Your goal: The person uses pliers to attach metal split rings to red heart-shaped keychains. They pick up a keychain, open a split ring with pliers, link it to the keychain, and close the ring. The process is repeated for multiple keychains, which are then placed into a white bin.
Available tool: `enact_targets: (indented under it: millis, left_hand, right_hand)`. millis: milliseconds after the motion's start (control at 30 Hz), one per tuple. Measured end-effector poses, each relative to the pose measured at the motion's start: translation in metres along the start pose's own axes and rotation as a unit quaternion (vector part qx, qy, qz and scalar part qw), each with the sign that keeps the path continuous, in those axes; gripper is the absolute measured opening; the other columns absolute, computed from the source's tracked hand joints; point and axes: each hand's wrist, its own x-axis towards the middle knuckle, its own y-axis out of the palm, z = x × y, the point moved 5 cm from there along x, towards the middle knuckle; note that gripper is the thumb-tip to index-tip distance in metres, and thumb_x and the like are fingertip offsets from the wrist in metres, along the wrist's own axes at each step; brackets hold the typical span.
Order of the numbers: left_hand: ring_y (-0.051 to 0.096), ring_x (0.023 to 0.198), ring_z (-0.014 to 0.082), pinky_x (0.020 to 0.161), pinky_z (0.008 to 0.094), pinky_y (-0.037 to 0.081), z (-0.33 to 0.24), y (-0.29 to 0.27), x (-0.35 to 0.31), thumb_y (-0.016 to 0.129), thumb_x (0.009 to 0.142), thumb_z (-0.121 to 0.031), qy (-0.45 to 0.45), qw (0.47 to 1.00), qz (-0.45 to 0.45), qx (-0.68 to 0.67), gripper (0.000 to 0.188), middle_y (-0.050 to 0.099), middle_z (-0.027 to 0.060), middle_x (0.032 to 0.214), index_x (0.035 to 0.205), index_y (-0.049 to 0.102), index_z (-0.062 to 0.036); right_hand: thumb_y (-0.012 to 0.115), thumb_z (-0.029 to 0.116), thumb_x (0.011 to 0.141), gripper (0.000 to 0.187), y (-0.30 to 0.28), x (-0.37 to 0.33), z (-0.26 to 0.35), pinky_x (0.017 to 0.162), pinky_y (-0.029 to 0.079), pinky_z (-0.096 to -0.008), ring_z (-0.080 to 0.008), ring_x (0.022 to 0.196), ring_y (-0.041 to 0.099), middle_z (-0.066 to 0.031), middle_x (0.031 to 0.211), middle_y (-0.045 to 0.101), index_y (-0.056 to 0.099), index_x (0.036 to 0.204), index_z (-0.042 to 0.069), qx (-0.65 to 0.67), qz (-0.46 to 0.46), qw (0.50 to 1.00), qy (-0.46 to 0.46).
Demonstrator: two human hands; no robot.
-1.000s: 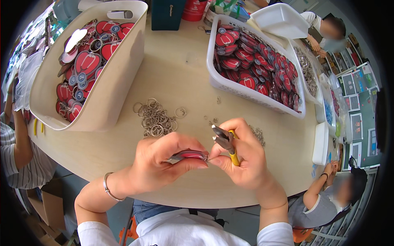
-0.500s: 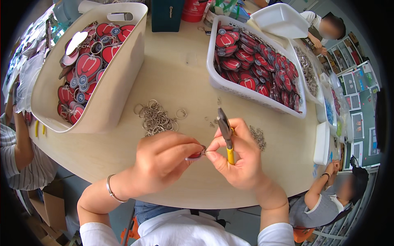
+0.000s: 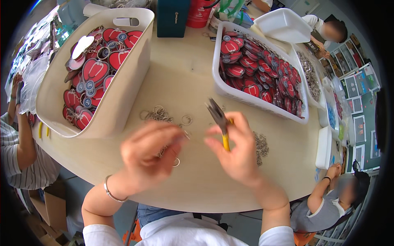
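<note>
Blurred by motion, my left hand [image 3: 150,149] is over the pile of split key rings [image 3: 161,115], fingers bunched. A small shiny bit shows at its fingertips; what they hold is too smeared to make out. My right hand [image 3: 238,153] is closed around pliers [image 3: 219,119] with dark jaws and a yellow handle. The plier jaws point up and away, standing apart. Its thumb and forefinger are free of the left hand, with a gap between the hands. Beside it on the right lies a heap of small metal links [image 3: 261,147].
A tall cream bin [image 3: 133,88] of red charms with rings stands at left. A white basket [image 3: 262,107] of similar charms is at right. Behind are a dark green box [image 3: 171,18] and red container [image 3: 198,14]. People sit at the left and right table edges.
My hands have come apart. The left moved left over the key rings, and the red charm it held is no longer clearly visible. The right keeps the pliers, their jaws now spread.
</note>
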Motion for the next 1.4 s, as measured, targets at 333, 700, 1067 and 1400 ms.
enact_targets:
  millis: [333,700,1067,1400]
  left_hand:
    - [0.062,0.066,0.0245,0.058,0.0309,0.049,0.009,-0.016,0.01,0.071,0.066,0.01,-0.007,0.996,-0.08,0.044,0.019,0.067,0.013,0.08,0.083,0.067,0.002]
    - [0.06,0.061,0.0219,0.051,0.0309,0.045,0.005,0.011,-0.004,0.072,0.064,0.008,0.048,0.998,-0.014,0.033,0.019,0.066,0.0101,0.076,0.081,0.067,-0.0005]
    - [0.059,0.06,0.0222,0.05,0.0311,0.045,0.001,0.018,-0.009,0.075,0.061,0.008,0.049,0.999,-0.006,0.003,0.024,0.066,0.0096,0.077,0.081,0.066,-0.0014]
    - [0.061,0.061,0.0221,0.049,0.0304,0.046,-0.001,0.016,-0.01,0.074,0.06,0.008,0.06,0.998,-0.002,-0.007,0.024,0.066,0.0094,0.078,0.081,0.066,-0.0016]
  right_hand:
    - [0.074,0.008,0.07,0.014,0.054,0.028,-0.028,0.083,0.038,-0.0404,-0.0278,0.098,0.05,-0.0108,0.099,0.055,0.066,0.079,0.002,-0.202,0.096,0.972,-0.074]
    - [0.07,0.013,0.088,0.015,-0.006,0.026,-0.016,0.076,0.04,-0.0245,-0.0087,0.085,0.047,-0.0006,0.098,0.049,0.063,0.086,-0.001,0.3,0.083,0.933,0.181]
    - [0.073,0.017,0.085,0.018,-0.019,0.02,0.019,0.078,0.039,-0.0267,-0.0129,0.085,0.048,-0.0048,0.096,0.05,0.063,0.086,0.001,0.373,0.108,0.908,0.158]
    - [0.073,0.017,0.084,0.019,-0.013,0.018,0.022,0.08,0.039,-0.0274,-0.0135,0.086,0.048,-0.0054,0.095,0.05,0.063,0.086,0.001,0.363,0.122,0.907,0.174]
